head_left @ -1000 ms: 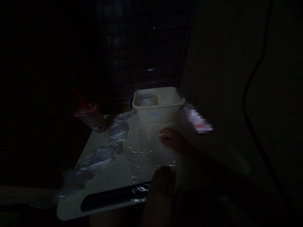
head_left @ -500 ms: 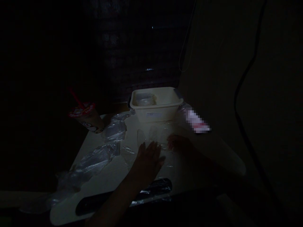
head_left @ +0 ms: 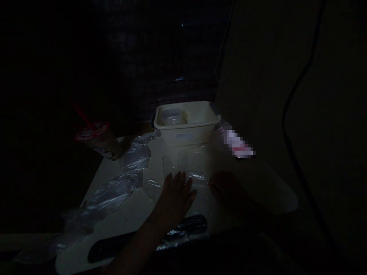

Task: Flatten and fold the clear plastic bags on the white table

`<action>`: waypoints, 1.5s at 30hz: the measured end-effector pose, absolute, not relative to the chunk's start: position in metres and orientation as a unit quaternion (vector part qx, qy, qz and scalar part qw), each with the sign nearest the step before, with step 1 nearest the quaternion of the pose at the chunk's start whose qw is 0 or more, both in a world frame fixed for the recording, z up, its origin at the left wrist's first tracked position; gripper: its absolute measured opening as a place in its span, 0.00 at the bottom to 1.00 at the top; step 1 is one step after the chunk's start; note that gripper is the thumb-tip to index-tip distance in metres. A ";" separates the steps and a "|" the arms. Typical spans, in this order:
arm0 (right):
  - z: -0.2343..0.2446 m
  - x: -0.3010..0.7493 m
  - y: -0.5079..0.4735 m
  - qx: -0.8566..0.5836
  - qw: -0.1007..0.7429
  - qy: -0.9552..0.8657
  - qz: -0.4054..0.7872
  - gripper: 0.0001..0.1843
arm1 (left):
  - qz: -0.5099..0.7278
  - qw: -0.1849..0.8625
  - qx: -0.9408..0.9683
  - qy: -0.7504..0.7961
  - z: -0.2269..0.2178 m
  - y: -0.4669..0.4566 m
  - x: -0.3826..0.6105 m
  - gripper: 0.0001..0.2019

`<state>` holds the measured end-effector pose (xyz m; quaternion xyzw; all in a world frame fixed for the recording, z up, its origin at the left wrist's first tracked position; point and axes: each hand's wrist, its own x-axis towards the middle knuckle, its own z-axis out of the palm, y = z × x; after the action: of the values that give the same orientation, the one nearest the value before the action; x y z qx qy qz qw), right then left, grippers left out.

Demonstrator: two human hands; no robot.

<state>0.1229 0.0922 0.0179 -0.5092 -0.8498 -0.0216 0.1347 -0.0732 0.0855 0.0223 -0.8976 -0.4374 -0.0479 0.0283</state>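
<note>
No writing can be read in this dim light: the pale label (head_left: 184, 136) on the front of the cream, smooth-walled tub (head_left: 195, 133) is too faint, the printing on the red patterned lid (head_left: 91, 131) of the drink cup (head_left: 111, 147) is blurred, and a bright white-and-red patch (head_left: 236, 143) right of the tub is pixelated. The cup, tapered and leaning in view, bears a black-and-white cartoon figure, and a red straw (head_left: 84, 116) slants from its lid. Clear, thin plastic film (head_left: 196, 175) lies in glossy wrinkles on the pale, round-cornered desk (head_left: 133, 214), in front of the tub. The left hand (head_left: 174, 196) rests palm down over it, fingers spread and gripping nothing; the right hand (head_left: 225, 187) is curled at the film's right end, though whether it pinches the film I cannot tell in the shadow. Crinkled clear wrappers (head_left: 114, 191) lie along the desk's left side, and a shiny wrapped bundle (head_left: 172, 116) sits in the tub's left part. A long, dark, round-ended strip (head_left: 109, 246) runs along the near edge.
</note>
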 end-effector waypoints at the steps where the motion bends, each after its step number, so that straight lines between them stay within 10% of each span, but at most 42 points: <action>1: 0.017 0.124 0.093 -0.499 0.149 -0.853 -0.026 0.11 | -0.050 0.028 -0.898 -0.436 0.023 0.086 -0.073 0.22; 30: 0.002 0.130 0.095 -0.466 0.129 -0.876 -0.004 0.28 | -0.104 -0.028 -0.870 -0.481 0.041 0.080 -0.097 0.24; 37: 0.028 0.113 0.132 -0.462 0.225 -0.857 0.019 0.14 | -0.210 -0.036 -0.752 -0.624 0.041 0.038 -0.152 0.17; 45: 0.051 -0.016 0.157 -0.401 0.101 -0.906 0.095 0.12 | -0.149 0.008 -0.761 -0.631 0.030 0.022 -0.131 0.16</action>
<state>-0.0159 0.1568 0.0509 -0.4009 -0.9056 0.0947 0.1012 -0.1313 0.0221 0.0298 -0.7615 -0.6308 -0.1490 0.0076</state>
